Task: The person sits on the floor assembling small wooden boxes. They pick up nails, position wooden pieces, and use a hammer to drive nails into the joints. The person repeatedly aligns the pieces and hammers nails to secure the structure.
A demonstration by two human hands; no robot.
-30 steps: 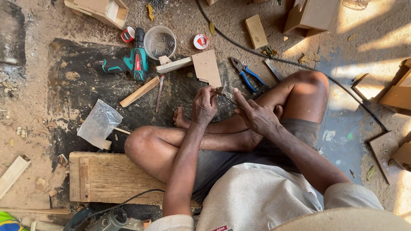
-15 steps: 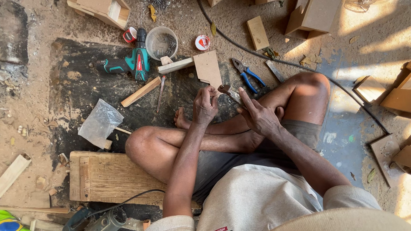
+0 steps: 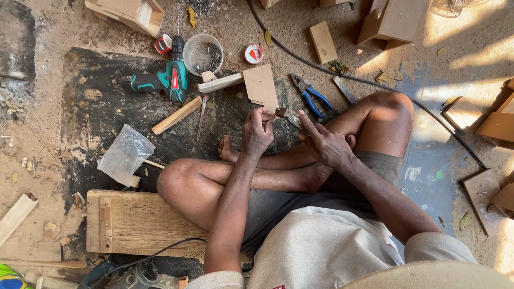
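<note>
The person sits cross-legged on the dusty floor (image 3: 51, 129). The left hand (image 3: 256, 133) and the right hand (image 3: 325, 145) meet above the crossed legs, and between them there is a small metal tool (image 3: 284, 115). The left hand's grip is pressed together, the fingertips pinching one end of this tool. The right hand's grip is also closed, with the fingers pressing on the other end of it; I cannot tell exactly what kind of tool it is.

Just in front of the hands a flat wooden piece (image 3: 260, 86) lies on the floor, touching a light wooden strip (image 3: 220, 83). Blue-handled pliers (image 3: 309, 94) lie near the right hand. Farther away are a green cordless drill (image 3: 163, 79), a plastic cup of nails (image 3: 202, 54) and a clear plastic bag (image 3: 125, 155).
</note>
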